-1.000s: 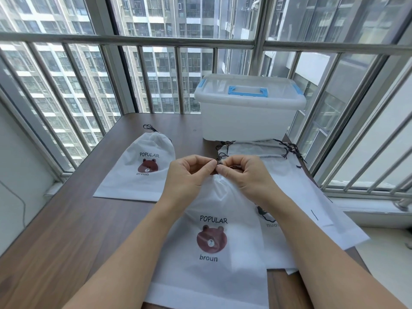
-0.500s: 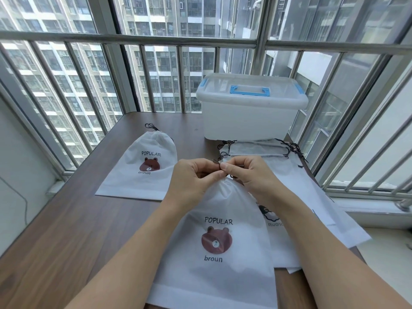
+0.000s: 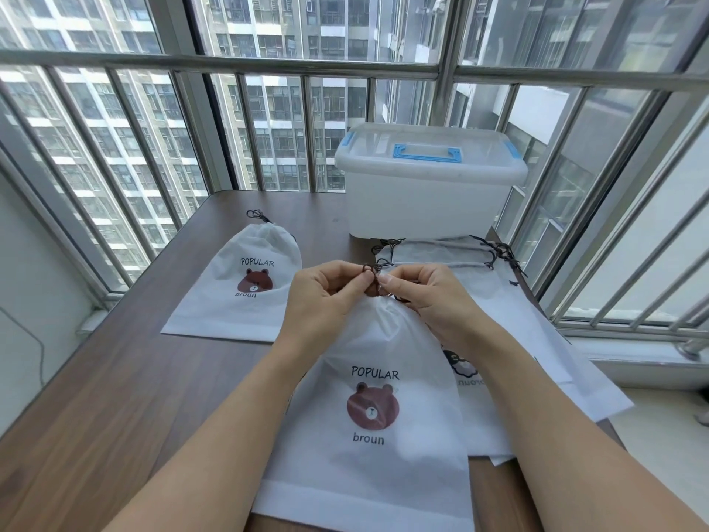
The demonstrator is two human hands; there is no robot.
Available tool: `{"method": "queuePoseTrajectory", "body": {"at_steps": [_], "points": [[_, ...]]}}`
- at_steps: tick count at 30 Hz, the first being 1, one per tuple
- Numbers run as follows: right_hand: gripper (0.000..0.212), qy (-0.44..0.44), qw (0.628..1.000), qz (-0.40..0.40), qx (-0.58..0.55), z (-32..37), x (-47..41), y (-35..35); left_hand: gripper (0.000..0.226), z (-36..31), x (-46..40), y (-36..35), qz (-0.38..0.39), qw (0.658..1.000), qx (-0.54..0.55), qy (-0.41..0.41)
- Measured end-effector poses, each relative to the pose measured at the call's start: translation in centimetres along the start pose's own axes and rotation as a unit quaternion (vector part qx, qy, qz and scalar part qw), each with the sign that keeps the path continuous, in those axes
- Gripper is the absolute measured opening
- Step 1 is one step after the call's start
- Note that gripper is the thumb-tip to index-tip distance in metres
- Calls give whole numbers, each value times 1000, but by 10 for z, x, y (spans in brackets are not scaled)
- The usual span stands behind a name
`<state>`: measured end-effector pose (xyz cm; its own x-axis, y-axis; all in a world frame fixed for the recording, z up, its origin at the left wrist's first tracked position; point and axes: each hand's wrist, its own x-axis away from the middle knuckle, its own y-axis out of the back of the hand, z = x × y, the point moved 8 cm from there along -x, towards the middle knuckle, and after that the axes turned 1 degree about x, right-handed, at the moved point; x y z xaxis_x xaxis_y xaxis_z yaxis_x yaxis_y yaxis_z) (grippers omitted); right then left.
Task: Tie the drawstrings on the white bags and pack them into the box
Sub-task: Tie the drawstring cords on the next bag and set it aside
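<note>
Hands knotting a drawstring on a white bag.
Nearest, the bag (image 3: 368,408) lies flat on the table (image 3: 115,397); at its gathered neck the left hand (image 3: 326,297) and right hand (image 3: 426,297) pinch the dark drawstring (image 3: 371,267). Right, a pile of bags (image 3: 510,339); left, another bag (image 3: 241,286); farthest, the lidded box (image 3: 426,193).

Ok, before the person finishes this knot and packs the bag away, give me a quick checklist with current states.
1. Both hands on the drawstring: ok, left hand and right hand pinch it at the bag's neck.
2. Front bag mouth cinched: ok, gathered.
3. Knot finished: cannot tell, fingers hide it.
4. Box ready to receive: not ok, lid is on.
5. Left bag closed: ok, mouth gathered; knot cannot tell.
6. Pile of bags on the right: not ok, mouths flat and open.
</note>
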<state>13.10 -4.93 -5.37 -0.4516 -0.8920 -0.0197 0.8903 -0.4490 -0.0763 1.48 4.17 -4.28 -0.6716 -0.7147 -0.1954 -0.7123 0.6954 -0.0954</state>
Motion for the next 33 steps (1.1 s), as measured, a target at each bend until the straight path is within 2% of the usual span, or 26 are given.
{"method": "queuePoseTrajectory", "body": {"at_steps": [3,6,9,14,18,22,24,26,27,30,33], "points": [[19,5,999,-25,20,1,0,3,7,5,-2,8,-46,998,19,27],[31,-14,997,-54,44,1,1,9,12,4,-4,16,-74,996,-37,14],[34,-32,993,-105,49,5,3,21,14,-3,-6,20,-67,989,-132,-21],[34,-17,991,-111,71,14,6,26,24,-12,-3,15,-47,969,-235,-62],[27,6,989,-117,92,21,7,32,26,-9,-6,21,-69,973,-216,-53],[30,5,987,-105,119,22,8,36,23,-4,-7,26,-95,980,-171,-26],[34,-16,984,-50,172,14,11,27,22,2,-9,24,-82,985,-149,-8],[35,-43,983,-10,180,2,12,19,20,6,-10,21,-46,991,-122,-2],[33,-41,986,-16,163,0,11,19,21,6,-9,19,-23,994,-106,3],[21,-22,997,-44,55,-1,7,18,50,8,-7,14,39,994,-94,39],[24,-14,997,-73,9,-1,2,16,44,-6,-10,21,41,983,-178,-7]]}}
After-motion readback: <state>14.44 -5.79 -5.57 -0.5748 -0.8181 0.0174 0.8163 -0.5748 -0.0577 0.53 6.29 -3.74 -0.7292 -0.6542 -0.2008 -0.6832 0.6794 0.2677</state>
